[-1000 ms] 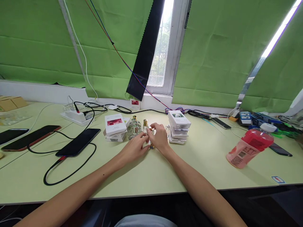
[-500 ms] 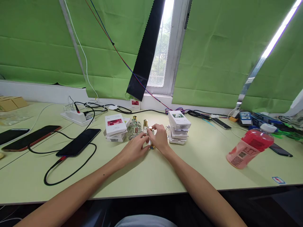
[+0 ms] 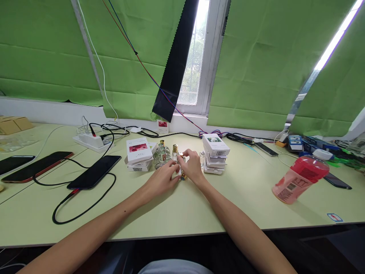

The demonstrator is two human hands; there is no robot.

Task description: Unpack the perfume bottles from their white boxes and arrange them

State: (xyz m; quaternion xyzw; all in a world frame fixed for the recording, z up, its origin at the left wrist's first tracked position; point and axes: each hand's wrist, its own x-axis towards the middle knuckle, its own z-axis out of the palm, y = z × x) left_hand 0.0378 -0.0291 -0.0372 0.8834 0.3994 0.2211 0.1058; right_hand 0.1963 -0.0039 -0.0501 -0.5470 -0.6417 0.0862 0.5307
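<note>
Several small clear glass perfume bottles [image 3: 162,155] with gold tops stand together at the middle of the table. A slim gold-capped bottle [image 3: 175,150] rises just beyond my fingertips. My left hand [image 3: 162,177] rests low on the table, its fingers curled in against the glass bottles. From the other side my right hand [image 3: 192,166] closes its thumb and fingers round a small glass bottle, largely hidden by the fingers. Between the hands, a gold cap [image 3: 183,176] lies low near the tabletop. Another clear bottle [image 3: 202,159] stands just behind my right hand.
White boxes with a red flower picture [image 3: 138,150] sit left of the bottles; a stack of white boxes [image 3: 216,152] stands right. Phones with cables [image 3: 95,172] lie at left beside a power strip [image 3: 91,140]. A pink drink bottle [image 3: 299,177] is at right.
Both hands stay almost exactly where they were, round the same bottles. The view has shifted very slightly.
</note>
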